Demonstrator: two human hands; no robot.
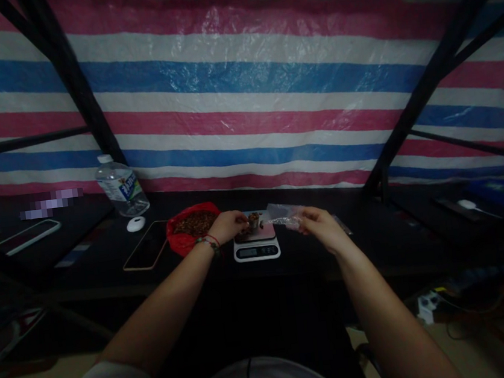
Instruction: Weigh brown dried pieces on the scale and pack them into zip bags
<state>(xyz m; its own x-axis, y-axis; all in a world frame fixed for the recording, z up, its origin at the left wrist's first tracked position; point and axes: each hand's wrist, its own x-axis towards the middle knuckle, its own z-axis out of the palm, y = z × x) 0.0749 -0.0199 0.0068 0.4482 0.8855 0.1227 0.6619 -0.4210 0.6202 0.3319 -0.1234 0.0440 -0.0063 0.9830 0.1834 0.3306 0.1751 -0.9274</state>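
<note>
A small white kitchen scale [256,250] with a pinkish platform sits on the dark table in front of me. My left hand [229,224] is closed round a small metal cup [254,221] that stands on the scale, filled with brown bits. My right hand [318,225] pinches a small clear plastic bag [283,214], held just right of the cup above the scale. A red plastic bag [183,232] open on a heap of brown pieces lies just left of my left hand.
A phone [145,246] lies flat left of the red bag, with a white round object [136,224] and a water bottle [121,187] behind it. Another phone [27,236] lies far left. Black metal frame posts [70,76] and a striped tarp stand behind the table.
</note>
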